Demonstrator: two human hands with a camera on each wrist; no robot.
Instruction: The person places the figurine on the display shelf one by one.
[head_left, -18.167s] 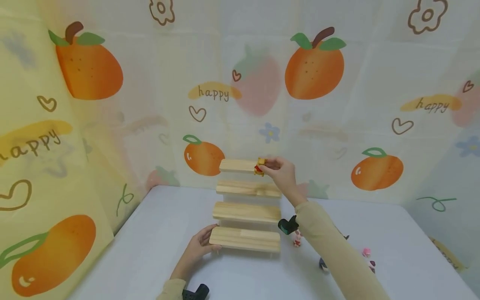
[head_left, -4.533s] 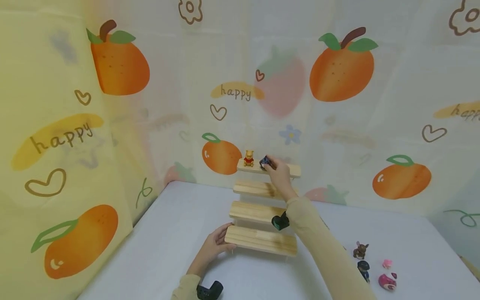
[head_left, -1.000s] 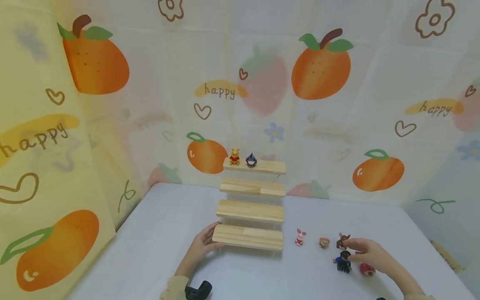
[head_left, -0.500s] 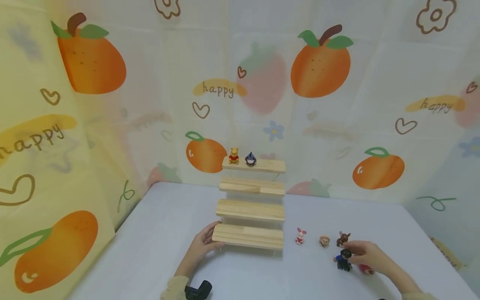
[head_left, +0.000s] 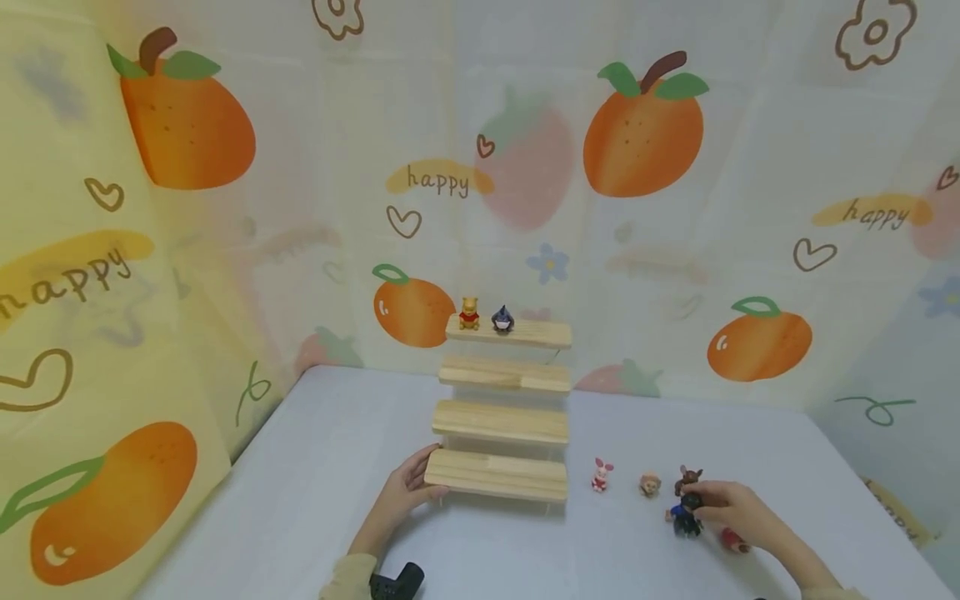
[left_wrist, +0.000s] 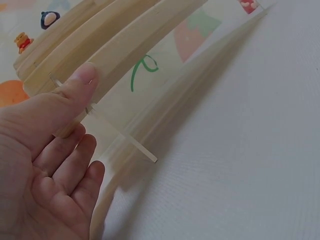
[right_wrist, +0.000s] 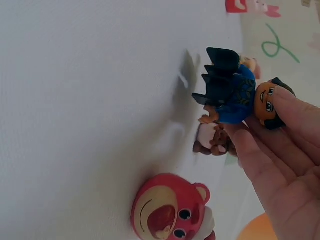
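Note:
My right hand (head_left: 738,510) pinches a toy figure (head_left: 684,518) in dark clothes by its head, thumb on one side and fingers on the other. In the right wrist view the toy figure (right_wrist: 237,90) hangs tilted, its feet apart from its shadow on the table. My left hand (head_left: 401,493) grips the left end of the lowest board of a four-tier wooden stand (head_left: 495,477), thumb on top. On the top board stand a yellow bear figure (head_left: 468,315) in a red shirt and a blue-grey donkey figure (head_left: 502,320).
A brown big-eared figure (head_left: 687,477) and a pink-red bear figure (right_wrist: 167,207) lie close by my right hand. Further left on the white table (head_left: 300,517) are a small tan figure (head_left: 649,485) and a pink rabbit-like figure (head_left: 600,475). A printed cloth (head_left: 637,250) hangs behind.
Over the longer span, the yellow bear and then the donkey were set on the top board. Lately my right hand has closed on the toy figure's head and raised it slightly. My left hand stays put.

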